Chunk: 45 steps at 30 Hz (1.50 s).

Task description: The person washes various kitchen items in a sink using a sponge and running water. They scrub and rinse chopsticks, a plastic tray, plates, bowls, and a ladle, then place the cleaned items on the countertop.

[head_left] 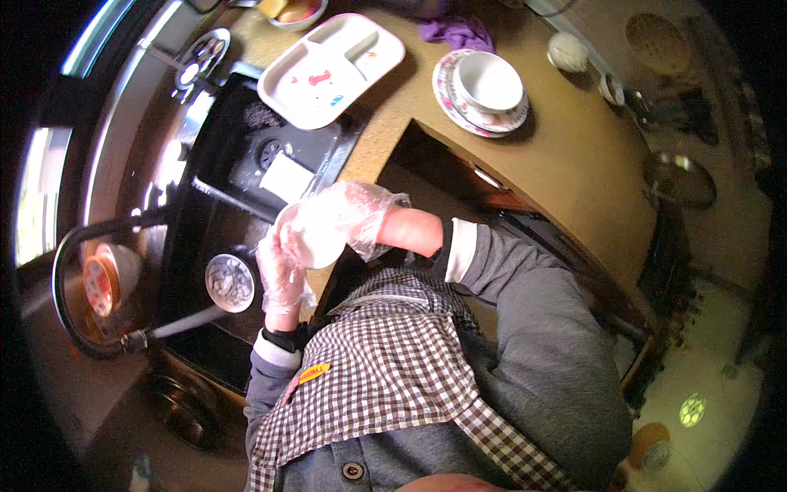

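Note:
A small white bowl (320, 246) is held over the front edge of the black sink. My left hand (286, 255), in a clear plastic glove, grips its left side. My right hand (353, 212), gloved the same way, is on its upper right side; glare hides the fingertips. Just beyond the hands, a white rectangular item (287, 177) lies in the sink basin (230, 163) near the drain (273, 152). Left of my left hand, a round bowl (229, 283) sits in the other basin.
A white divided tray (301, 95) overhangs the sink's far corner. On the wooden counter (584, 166) stand a white bowl (490, 80) on plates (447, 92) and a purple cloth (458, 34). A curved faucet (59, 277) arches at left near stacked bowls (123, 270). Below the counter is an open drawer or cabinet (424, 166).

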Motion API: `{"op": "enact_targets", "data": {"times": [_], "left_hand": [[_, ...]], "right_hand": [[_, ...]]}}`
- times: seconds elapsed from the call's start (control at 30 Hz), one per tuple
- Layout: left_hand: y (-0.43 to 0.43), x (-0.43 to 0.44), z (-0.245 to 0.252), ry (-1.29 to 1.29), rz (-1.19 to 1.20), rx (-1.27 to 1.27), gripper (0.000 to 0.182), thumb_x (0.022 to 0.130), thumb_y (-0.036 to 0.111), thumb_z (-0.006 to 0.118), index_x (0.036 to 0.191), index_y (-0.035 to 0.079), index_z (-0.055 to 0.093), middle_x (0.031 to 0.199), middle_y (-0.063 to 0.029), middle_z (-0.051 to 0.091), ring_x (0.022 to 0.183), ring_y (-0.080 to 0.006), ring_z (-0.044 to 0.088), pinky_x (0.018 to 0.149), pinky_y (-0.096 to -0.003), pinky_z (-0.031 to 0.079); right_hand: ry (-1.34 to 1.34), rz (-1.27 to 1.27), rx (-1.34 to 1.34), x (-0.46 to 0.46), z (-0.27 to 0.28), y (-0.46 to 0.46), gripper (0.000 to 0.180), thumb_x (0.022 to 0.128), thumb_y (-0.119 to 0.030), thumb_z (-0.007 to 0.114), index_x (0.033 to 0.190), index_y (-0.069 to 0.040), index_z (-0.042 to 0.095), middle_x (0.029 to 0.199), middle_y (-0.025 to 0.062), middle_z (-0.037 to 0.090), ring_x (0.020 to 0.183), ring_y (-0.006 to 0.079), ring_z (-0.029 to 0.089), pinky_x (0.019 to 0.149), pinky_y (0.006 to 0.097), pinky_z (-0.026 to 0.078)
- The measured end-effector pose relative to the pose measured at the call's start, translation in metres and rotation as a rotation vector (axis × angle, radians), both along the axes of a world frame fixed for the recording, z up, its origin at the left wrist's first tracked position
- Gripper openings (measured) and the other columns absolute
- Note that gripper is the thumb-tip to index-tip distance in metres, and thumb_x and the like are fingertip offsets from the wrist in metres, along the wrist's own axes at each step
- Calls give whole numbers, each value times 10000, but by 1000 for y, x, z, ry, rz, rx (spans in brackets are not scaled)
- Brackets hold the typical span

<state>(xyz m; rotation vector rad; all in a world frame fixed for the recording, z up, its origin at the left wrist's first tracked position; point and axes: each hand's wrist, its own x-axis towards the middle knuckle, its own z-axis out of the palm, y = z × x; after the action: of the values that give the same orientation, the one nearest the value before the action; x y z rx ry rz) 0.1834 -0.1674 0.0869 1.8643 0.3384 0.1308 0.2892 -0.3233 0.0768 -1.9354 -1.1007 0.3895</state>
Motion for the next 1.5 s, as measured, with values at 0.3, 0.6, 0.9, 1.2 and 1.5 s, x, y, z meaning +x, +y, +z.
{"op": "enact_targets", "data": {"times": [0.3,0.6,0.9,1.2,1.5], "left_hand": [[-41,58,28,137,-7,-215,221,951,171,494,800,27,569,543,36,474,426,-37,417,399,-199,307],[20,3,-9,345,214,-166,200,901,254,582,784,97,542,520,44,456,395,-37,389,355,-189,267],[45,-57,-12,401,431,-222,150,897,269,568,836,136,534,546,75,412,410,-32,352,364,-189,272],[89,-133,-25,382,701,-240,246,876,289,562,798,56,554,565,18,474,421,-66,398,371,-221,300],[139,-188,-48,273,869,-552,175,810,162,557,676,59,516,599,6,457,467,-90,409,434,-239,330]], "right_hand": [[586,-923,129,2,-55,-221,95,840,-129,563,785,-52,574,700,28,580,619,187,561,591,338,484],[466,-1643,208,40,-116,-379,112,854,-138,537,873,-52,605,659,-24,517,561,98,468,506,260,374],[385,-1572,-125,86,-172,-456,176,860,-205,542,716,-111,577,598,20,515,545,158,503,448,333,375],[939,-1340,158,107,-141,-471,302,874,-271,463,594,-209,369,499,-45,365,423,133,368,368,287,291],[1230,-908,84,60,-55,-215,212,911,-247,503,724,-159,455,577,-44,434,465,74,424,379,222,332]]}}
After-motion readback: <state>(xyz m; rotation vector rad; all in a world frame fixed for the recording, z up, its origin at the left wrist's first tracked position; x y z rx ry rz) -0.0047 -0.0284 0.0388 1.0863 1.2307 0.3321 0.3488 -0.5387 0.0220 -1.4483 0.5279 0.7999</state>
